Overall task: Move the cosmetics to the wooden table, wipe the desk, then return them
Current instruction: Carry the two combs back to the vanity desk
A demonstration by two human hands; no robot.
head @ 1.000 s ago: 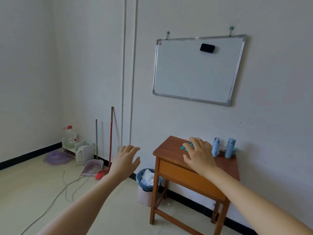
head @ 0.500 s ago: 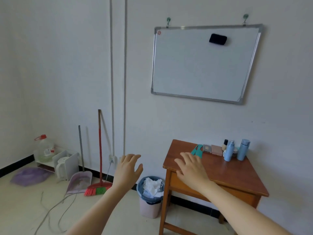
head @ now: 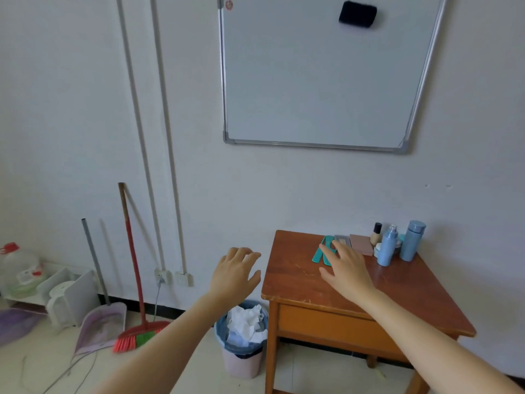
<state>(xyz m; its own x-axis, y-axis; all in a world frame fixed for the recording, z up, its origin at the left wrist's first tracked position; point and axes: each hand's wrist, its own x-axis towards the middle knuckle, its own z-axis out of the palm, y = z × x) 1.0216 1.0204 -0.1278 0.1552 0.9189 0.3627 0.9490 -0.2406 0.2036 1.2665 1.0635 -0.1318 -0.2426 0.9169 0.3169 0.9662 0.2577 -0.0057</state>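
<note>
Plainly two teal plastic combs (head: 317, 255), half hidden by the spread-grip right hand (head: 345, 268), and two blue cylindrical bottles (head: 387, 248) line the far edge of the wooden tabletop (head: 295, 274); the left hand (head: 235, 273) shows its grip spread too.

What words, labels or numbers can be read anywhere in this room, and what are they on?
No text is readable.
Red round sticker on the whiteboard corner: too small and blurred.
Label on the water jug: blurred.
Blue spray bottle and blue flask on the wooden table: no lettering shows.
</note>
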